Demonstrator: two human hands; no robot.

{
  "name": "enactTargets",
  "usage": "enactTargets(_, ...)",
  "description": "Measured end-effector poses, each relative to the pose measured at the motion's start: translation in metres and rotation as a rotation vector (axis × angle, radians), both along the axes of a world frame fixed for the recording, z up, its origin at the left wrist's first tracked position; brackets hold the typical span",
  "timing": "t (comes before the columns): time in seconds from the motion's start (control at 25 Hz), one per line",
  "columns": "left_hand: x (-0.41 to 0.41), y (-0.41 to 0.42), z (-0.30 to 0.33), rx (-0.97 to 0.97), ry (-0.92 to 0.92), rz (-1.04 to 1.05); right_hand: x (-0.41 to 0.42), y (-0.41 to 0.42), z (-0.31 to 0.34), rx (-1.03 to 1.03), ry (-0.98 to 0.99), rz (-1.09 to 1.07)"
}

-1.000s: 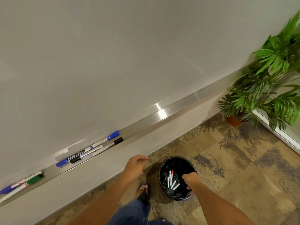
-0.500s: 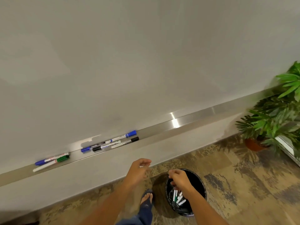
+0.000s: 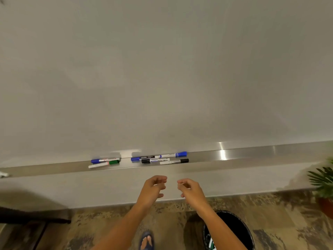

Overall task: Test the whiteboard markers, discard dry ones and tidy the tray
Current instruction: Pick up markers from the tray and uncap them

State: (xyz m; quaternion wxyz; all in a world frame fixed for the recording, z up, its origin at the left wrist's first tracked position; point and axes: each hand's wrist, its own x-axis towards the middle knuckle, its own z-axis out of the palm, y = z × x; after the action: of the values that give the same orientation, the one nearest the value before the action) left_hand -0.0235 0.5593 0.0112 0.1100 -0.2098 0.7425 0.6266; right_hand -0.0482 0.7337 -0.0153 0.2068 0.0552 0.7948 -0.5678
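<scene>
— What is cut off or hidden?
— The bin (image 3: 239,230) at five o'clock is partly behind the right forearm. The plant (image 3: 323,186) at three o'clock is cut.
— And the marker labels?
— Too small to read.

Both empty hands (image 3: 152,189) hover below tray (image 3: 252,153).
</scene>
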Motion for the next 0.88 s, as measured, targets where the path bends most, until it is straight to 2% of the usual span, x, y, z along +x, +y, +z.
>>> enactTargets(0.2,-0.002,-0.049,0.002,0.005,0.014,0.094,-0.017,-0.048,0.006,0.077,0.082,0.128)
enactTargets(0.52,-0.016,-0.155,0.003,0.094,-0.002,0.244,-0.046,-0.170,0.014,0.133,0.160,0.295)
enactTargets(0.88,-0.039,-0.252,-0.004,0.229,-0.076,0.453,-0.083,-0.296,0.004,0.401,0.327,0.551)
